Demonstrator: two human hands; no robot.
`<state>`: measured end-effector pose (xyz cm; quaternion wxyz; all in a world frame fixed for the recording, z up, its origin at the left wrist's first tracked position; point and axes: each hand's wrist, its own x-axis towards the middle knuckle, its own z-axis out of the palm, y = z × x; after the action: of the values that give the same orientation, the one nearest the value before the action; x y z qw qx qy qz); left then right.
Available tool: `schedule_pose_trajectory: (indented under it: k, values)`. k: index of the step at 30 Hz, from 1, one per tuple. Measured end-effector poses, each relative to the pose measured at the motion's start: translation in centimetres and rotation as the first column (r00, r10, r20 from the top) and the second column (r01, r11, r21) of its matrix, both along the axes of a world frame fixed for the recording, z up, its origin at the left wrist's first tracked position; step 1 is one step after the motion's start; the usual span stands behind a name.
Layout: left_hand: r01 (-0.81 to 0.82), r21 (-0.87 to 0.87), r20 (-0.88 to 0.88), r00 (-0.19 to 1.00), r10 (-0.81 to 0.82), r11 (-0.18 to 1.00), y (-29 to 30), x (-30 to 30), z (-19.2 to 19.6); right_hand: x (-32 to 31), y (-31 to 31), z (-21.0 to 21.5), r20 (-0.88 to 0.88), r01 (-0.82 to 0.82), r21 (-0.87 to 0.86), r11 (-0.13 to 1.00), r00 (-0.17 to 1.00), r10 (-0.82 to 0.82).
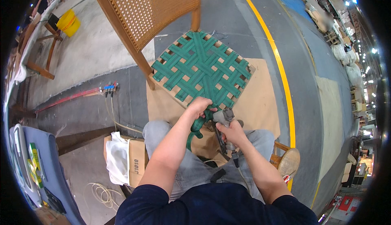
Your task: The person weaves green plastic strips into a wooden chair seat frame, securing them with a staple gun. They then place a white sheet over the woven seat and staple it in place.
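A wooden chair (143, 68) with a woven cane back (138, 11) stands in front of me, green webbing (199, 64) crisscrossed over its seat frame. At the seat's near corner, my left hand (198, 107) is closed on a green webbing strap, whose loose roll (197, 126) hangs below it. My right hand (233, 133) grips a grey air staple gun (223, 115) by its handle. The gun's head is beside my left hand, close to the seat's near edge. Whether its nose touches the frame is hidden. An air hose (240, 170) runs from the handle toward my lap.
Brown cardboard (260, 99) lies beneath the chair. A round wooden stool (290, 162) stands by my right knee. To my left are a cardboard box (137, 162) with white plastic, coiled hose (104, 195) and a blue padded piece (53, 160). A yellow bucket (68, 23) stands farther off.
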<state>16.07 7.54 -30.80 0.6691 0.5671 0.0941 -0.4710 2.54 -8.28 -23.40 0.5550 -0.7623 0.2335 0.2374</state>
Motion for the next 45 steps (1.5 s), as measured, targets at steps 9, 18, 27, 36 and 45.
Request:
schedule_pose_trajectory:
  k: [9,18,27,36,45]
  values:
    - [-0.009,-0.051,0.162,0.987,0.017,0.999,0.8,-1.7,0.8,-7.7,-12.7,8.1,0.101,0.553,0.211,0.806,0.808,-0.581]
    - [0.212,0.171,0.196,0.950,-0.244,0.962,-0.8,-10.2,3.0,-27.4,-33.0,6.1,0.113,0.948,0.236,0.211,0.189,-0.976]
    - [0.180,0.158,0.081,0.978,-0.194,0.971,0.6,-14.3,2.4,-32.2,-38.4,-3.3,-0.084,0.874,0.483,-0.058,-0.019,-0.996]
    - [-0.158,-0.069,0.076,0.984,0.163,0.985,0.0,-13.9,3.0,-32.4,-39.1,-3.5,0.154,0.916,-0.306,0.259,0.316,-0.936]
    - [-0.148,-0.460,-0.347,0.937,-0.024,0.876,1.5,-13.4,2.1,-39.9,-36.5,-6.6,0.297,0.521,-0.847,0.111,0.635,-0.713]
